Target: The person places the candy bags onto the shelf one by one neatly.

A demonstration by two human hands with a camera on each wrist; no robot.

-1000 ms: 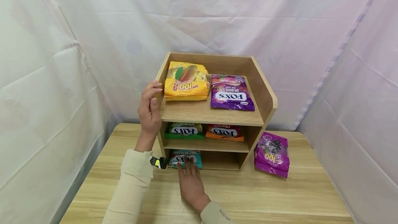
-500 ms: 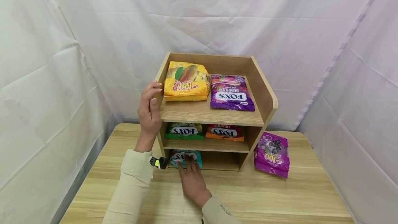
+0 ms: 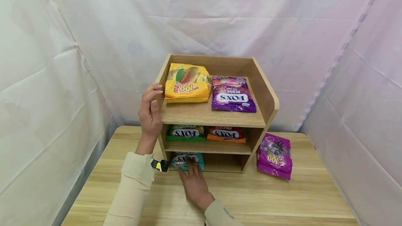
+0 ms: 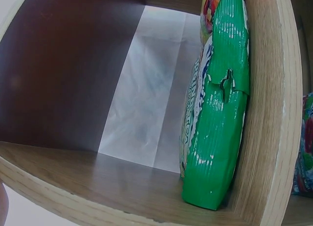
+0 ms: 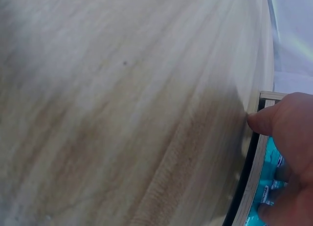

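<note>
In the head view, my left hand (image 3: pixel 150 111) rests against the left side of a three-level wooden shelf (image 3: pixel 213 117), fingertips at the side panel's upper edge. My right hand (image 3: pixel 195 186) reaches into the bottom level, its extended fingers on a teal candy bag (image 3: pixel 182 159). The right wrist view shows the thumb of the right hand (image 5: pixel 298 138) at the shelf's lower edge and its fingers over the teal bag (image 5: pixel 266 184). On the middle level lie a green candy bag (image 3: pixel 185 133) and an orange-red candy bag (image 3: pixel 226 134).
A yellow candy bag (image 3: pixel 187 83) and a purple berries candy bag (image 3: pixel 233 94) lie on the top level. Another purple candy bag (image 3: pixel 274 155) is on the wooden table (image 3: pixel 282 205), right of the shelf. White cloth (image 3: pixel 207 16) hangs around the back and sides.
My right hand has shifted slightly, its fingers staying on the teal candy bag. My left hand keeps its place on the shelf's side. The candy bags lie where they were.
</note>
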